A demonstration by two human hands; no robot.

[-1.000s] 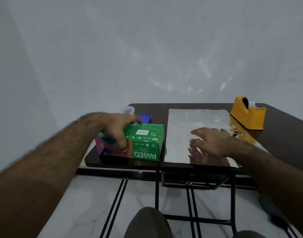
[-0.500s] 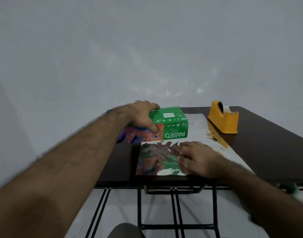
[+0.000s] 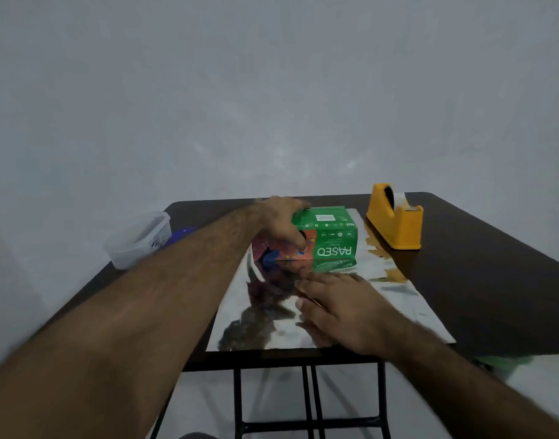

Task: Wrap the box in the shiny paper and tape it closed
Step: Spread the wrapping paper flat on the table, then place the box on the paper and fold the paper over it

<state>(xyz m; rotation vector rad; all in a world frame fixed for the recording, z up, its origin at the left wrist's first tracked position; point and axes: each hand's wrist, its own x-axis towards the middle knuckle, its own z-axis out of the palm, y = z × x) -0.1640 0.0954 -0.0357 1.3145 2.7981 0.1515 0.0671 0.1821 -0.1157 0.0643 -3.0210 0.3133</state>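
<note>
A green tissue box with a colourful left half stands on the far part of the shiny silver paper, which lies flat on the dark table. My left hand grips the box from its left end, thumb on the near face and fingers over the top. My right hand lies flat on the paper just in front of the box, fingers straight and pressing the sheet down. A yellow tape dispenser sits to the right of the box, beside the paper.
A clear plastic container with a blue lid behind it sits at the table's left edge. The wall stands close behind the table. Black metal legs and a pale floor show below the near edge.
My left hand has carried the box from the table's left side rightward onto the far part of the paper. My right hand has stayed on the sheet.
</note>
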